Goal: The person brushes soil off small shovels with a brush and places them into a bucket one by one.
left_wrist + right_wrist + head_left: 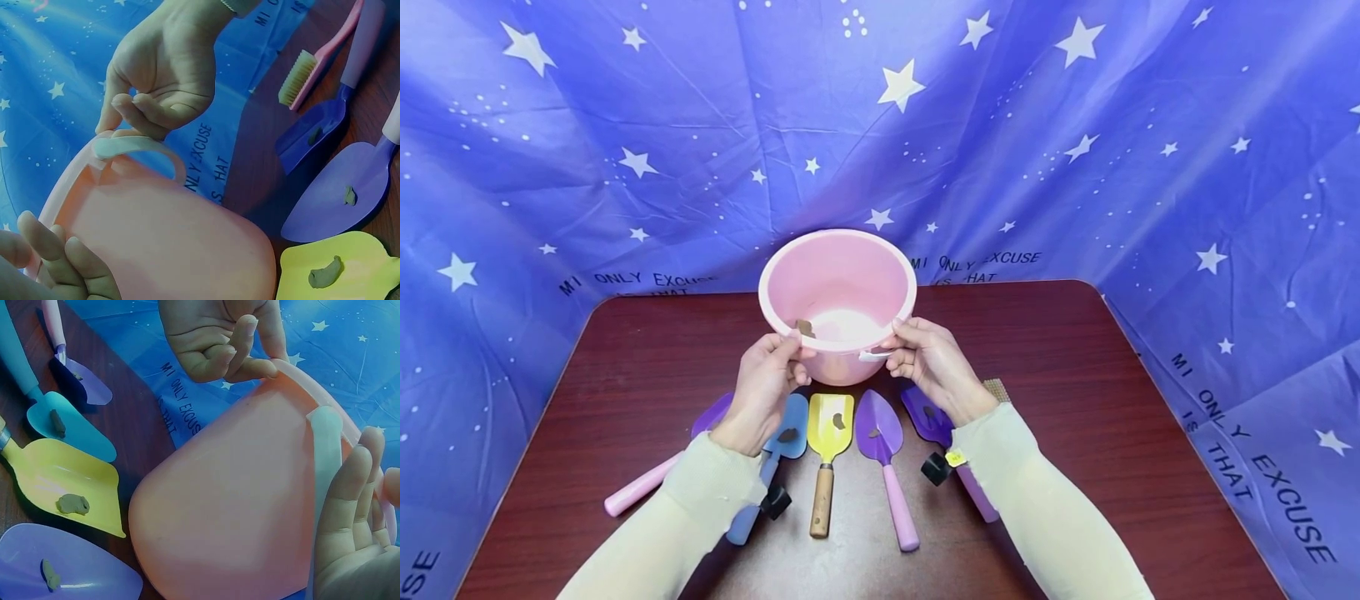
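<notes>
A pink plastic bucket (841, 271) with a white handle (140, 147) is tipped so its mouth faces me, in the middle of the head view. My left hand (765, 379) pinches the near left of its rim between thumb and fingers. On the near right, close to the handle's end, my right hand (934, 358) pinches the rim too. A small brown lump (805, 327) shows inside the bucket by my left thumb. Both wrist views show the bucket's outer wall, with the trowels beside it.
Below the bucket lie a yellow trowel (831, 425), a blue trowel (790, 417) and several purple ones, including a pink-handled trowel (880, 421). Brown clay-like bits sit on their blades. A pink-handled brush (299, 81) lies to the right. Starry blue cloth (820, 100) surrounds the dark red table (1045, 350).
</notes>
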Demonstrator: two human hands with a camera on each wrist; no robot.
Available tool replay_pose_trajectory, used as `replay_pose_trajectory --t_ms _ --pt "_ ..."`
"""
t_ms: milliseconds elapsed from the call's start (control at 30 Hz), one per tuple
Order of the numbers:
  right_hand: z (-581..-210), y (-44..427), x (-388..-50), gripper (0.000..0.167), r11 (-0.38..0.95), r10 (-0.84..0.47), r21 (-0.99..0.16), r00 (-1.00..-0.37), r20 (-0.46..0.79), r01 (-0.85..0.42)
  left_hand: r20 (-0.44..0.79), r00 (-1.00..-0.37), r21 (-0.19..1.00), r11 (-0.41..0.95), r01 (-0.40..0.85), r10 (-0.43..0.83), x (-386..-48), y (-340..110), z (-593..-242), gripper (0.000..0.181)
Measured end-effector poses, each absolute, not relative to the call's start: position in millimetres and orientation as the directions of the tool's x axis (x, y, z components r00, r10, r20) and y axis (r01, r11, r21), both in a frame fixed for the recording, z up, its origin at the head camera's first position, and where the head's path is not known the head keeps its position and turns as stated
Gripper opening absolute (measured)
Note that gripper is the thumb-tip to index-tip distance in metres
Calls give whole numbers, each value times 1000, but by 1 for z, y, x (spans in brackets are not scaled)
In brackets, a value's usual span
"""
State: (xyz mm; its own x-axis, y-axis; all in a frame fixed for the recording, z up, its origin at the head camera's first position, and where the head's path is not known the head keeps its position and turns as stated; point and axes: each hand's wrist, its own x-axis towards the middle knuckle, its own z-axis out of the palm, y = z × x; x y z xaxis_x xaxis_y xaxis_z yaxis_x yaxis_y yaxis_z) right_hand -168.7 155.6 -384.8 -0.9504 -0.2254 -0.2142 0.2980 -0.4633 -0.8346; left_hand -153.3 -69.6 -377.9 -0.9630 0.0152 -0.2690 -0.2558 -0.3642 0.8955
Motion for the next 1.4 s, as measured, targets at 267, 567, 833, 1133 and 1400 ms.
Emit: replay_pose_trajectory --t_ms 267,567,833,1133,1400 --pt "-385 156 -169 15 -448 -222 -847 -953 -205 287 -265 -964 907 -341 -246 -9 -151 -69 -378 19" --pt "-386 156 -170 26 -443 -218 -853 -956 -197 277 -250 -968 933 -269 -239 -6 -152 -74 -380 17" --pt "-384 158 -168 26 -406 -200 -874 -959 -200 266 -270 -963 927 -274 -255 -17 -152 -83 -380 17" --pt "-384 167 -165 18 -413 -170 -871 -962 -215 267 -268 -963 943 -207 -259 -15 -148 -93 -382 20" --pt "-380 175 -161 16 -387 -171 -892 -969 -180 235 -256 -966 963 -100 -252 -25 -142 -103 -380 22"
